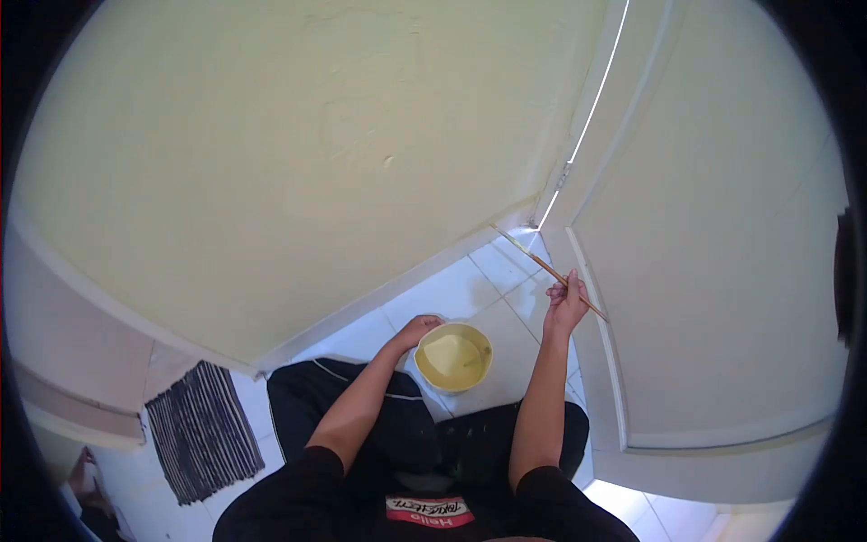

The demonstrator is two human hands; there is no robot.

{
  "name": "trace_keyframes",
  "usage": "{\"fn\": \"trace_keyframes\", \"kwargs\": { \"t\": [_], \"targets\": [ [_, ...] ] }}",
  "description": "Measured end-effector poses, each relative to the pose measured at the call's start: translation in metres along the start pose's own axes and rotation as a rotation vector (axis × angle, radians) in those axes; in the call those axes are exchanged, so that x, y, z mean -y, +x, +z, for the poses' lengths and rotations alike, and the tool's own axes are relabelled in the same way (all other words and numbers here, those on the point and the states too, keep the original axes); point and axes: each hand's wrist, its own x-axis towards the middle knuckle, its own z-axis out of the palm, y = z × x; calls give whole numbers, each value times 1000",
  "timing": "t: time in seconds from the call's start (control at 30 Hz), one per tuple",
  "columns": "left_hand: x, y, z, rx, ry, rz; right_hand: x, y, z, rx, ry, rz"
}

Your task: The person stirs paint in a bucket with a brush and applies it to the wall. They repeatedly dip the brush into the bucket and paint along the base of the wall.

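One broad yellow wall (271, 172) ahead, edged along its foot with a pale skirting (379, 298). To the right, one cream door (722, 271), with a bright slit of light beside its hinge. Below, pale floor tiles (517, 321); at far left, a dark striped mat (203, 434). In front of the bent knees (339, 397) (dressed in black), a round bucket (449, 389), yellow inside. With the left hand (418, 332), touches the bucket's rim; cannot tell the fingers' grip there. With the right hand (566, 304), pinches a slim brush (546, 267) between the fingers, far end near the wall's foot.
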Motion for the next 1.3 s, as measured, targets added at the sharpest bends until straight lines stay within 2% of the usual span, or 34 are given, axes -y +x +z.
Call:
{"fn": "trace_keyframes", "kwargs": {
  "t": [0.07, 0.13, 0.2, 0.37, 0.47, 0.6, 0.63, 0.73, 0.83, 1.03, 1.13, 1.17, 1.27, 1.3],
  "targets": [
    [-3, -10, 8, -36, -75, -32, 14, -14, -1, 40, -17, 6],
    [5, -14, 8, -48, -124, 20, 27, -33, -8, 74, -10, 13],
    [13, -14, 6, -26, -66, 50, 37, -63, -20, 122, 16, 37],
    [43, -1, 8, -128, -52, 117, 50, -150, -51, 209, -114, 132],
    [17, -23, 12, -118, 182, 238, 46, -177, -79, 240, -128, 169],
    [6, -34, 25, -208, -3, 130, 47, -193, -81, 279, -220, 138],
    [12, -30, 22, -226, 64, 179, 45, -196, -80, 295, -258, 126],
    [18, -35, 16, -344, 39, 158, 38, -197, -82, 328, -330, 99],
    [17, -43, 11, -548, 121, 178, 35, -197, -84, 331, -418, 72],
    [-43, -72, -28, -80, 435, -9, 24, -208, -75, 458, -683, -41],
    [-51, -96, -40, 53, 659, -148, 23, -212, -71, 451, -681, 3],
    [-48, -110, -42, 83, 700, -146, 22, -212, -68, 435, -685, 4],
    [40, -99, -46, -126, 1034, -2, 19, -208, -65, 408, -717, 0],
    [28, -100, -42, -33, 990, -87, 19, -207, -62, 403, -741, -14]
  ]
}}
